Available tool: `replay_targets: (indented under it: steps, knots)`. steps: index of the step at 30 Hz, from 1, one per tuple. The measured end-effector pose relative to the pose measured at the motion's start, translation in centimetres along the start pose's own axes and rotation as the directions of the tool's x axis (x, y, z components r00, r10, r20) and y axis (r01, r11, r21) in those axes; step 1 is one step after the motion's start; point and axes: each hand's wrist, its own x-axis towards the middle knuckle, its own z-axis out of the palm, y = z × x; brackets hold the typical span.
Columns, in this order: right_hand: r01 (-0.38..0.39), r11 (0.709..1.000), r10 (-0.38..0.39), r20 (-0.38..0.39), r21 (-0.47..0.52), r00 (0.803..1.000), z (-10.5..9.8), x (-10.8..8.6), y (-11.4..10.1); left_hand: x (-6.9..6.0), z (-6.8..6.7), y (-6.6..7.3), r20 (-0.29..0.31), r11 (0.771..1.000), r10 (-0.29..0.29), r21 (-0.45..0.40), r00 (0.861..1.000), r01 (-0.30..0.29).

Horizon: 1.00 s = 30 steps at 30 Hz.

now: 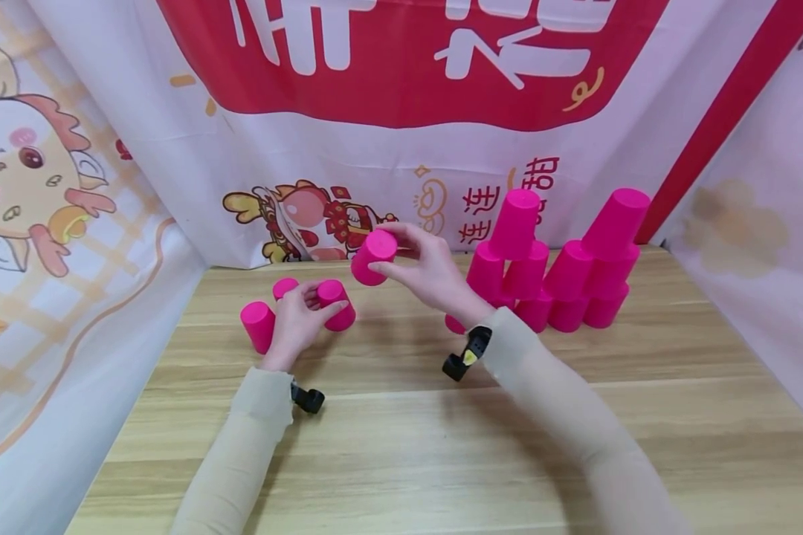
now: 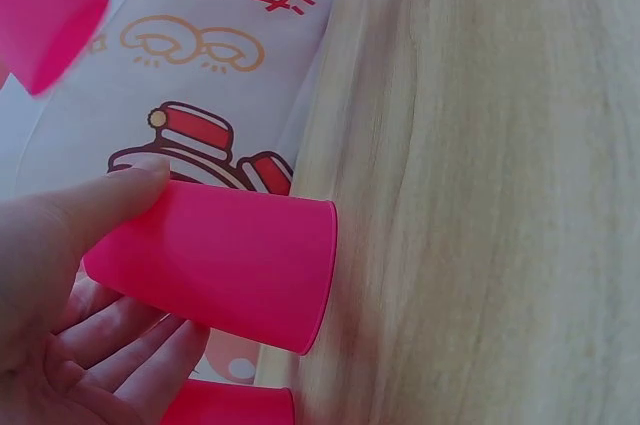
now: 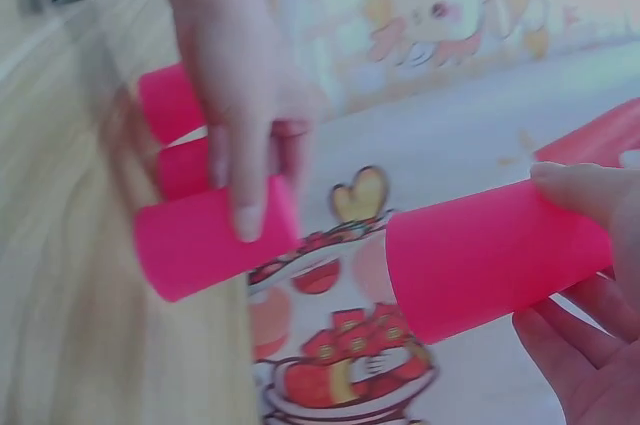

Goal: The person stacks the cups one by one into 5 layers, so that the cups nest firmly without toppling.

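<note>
Left of the table's middle, my left hand [image 1: 293, 327] holds an upside-down pink cup [image 1: 337, 308] between thumb and fingers. In the left wrist view the thumb lies on one side of this cup [image 2: 225, 260] and the fingers on the other. Two more inverted pink cups, a nearer one [image 1: 257, 328] and a farther one [image 1: 284, 287], stand beside that hand. Higher up and to the right, my right hand [image 1: 435, 271] grips another pink cup [image 1: 369, 264] above the table. The right wrist view shows this cup [image 3: 480, 255] clear of the tabletop.
At the right stand several inverted pink cups stacked in tiers, with two peaks, a left top cup [image 1: 517, 223] and a right top cup [image 1: 618, 219]. My right forearm hides part of the lower row. A printed cloth [image 1: 388, 163] hangs behind the wooden table [image 1: 388, 446].
</note>
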Motion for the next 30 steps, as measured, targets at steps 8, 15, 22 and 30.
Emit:
replay_targets:
  steps: [8,15,22,30]
  knots:
    - [0.096,0.995,-0.096,-0.038,0.001,0.995,-3.3,-1.3,-2.5,-0.1,-0.1,0.1,0.0,1.0,-0.02,0.006,1.0,0.02]
    - [0.156,0.987,-0.157,-0.091,-0.023,0.983,-6.4,-3.2,-5.7,0.0,-0.1,0.0,-0.005,1.0,0.001,0.016,1.0,-0.001]
    - [0.2,0.978,-0.209,-0.209,-0.064,0.955,-10.4,-5.4,-9.2,0.0,-0.1,-0.1,-0.006,1.0,0.006,0.027,1.0,-0.006]
    - [0.18,0.976,-0.214,-0.379,-0.123,0.9,-15.3,-6.4,-9.3,0.1,-0.1,0.0,-0.009,1.0,0.015,0.025,1.0,-0.015]
